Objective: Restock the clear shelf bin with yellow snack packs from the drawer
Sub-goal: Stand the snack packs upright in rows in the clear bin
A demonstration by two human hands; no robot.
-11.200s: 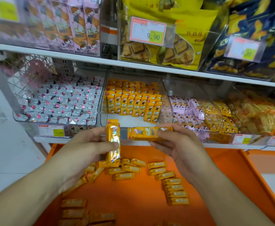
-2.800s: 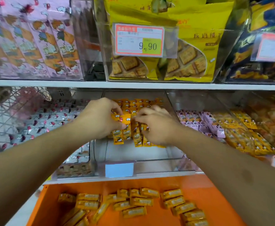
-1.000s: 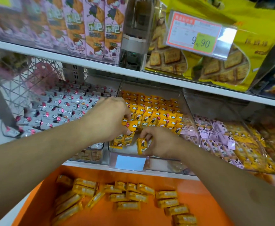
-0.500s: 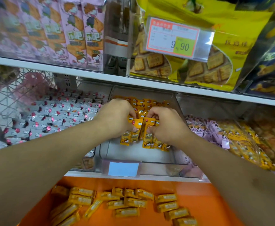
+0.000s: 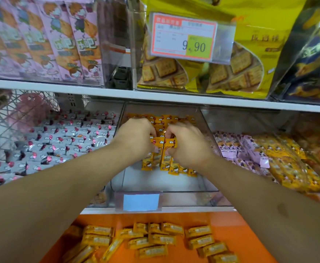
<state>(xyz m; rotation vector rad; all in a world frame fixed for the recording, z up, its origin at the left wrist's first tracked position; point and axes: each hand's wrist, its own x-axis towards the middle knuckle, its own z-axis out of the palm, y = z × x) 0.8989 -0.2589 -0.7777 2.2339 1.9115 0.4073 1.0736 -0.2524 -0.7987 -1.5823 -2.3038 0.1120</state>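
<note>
Both hands reach into the clear shelf bin [image 5: 166, 190] on the middle shelf. My left hand [image 5: 136, 137] pinches a yellow snack pack [image 5: 158, 144] at its top edge. My right hand [image 5: 189, 143] pinches another yellow pack [image 5: 169, 145] right beside it. Rows of yellow packs [image 5: 170, 166] lie under and behind the hands; the bin's front floor is bare. Below, the open orange drawer [image 5: 231, 224] holds several loose yellow packs [image 5: 155, 240].
A bin of grey-and-pink packs [image 5: 60, 141] sits to the left, and pink and orange packs [image 5: 259, 156] fill the bin to the right. The upper shelf [image 5: 155, 96] carries pink boxes, yellow cracker bags and a 9.90 price tag [image 5: 184, 37].
The view has drawn slightly nearer. Both hands stay in the bin, each pinching a pack at the middle rows; a second ago my right hand was lower, at the bin's front.
</note>
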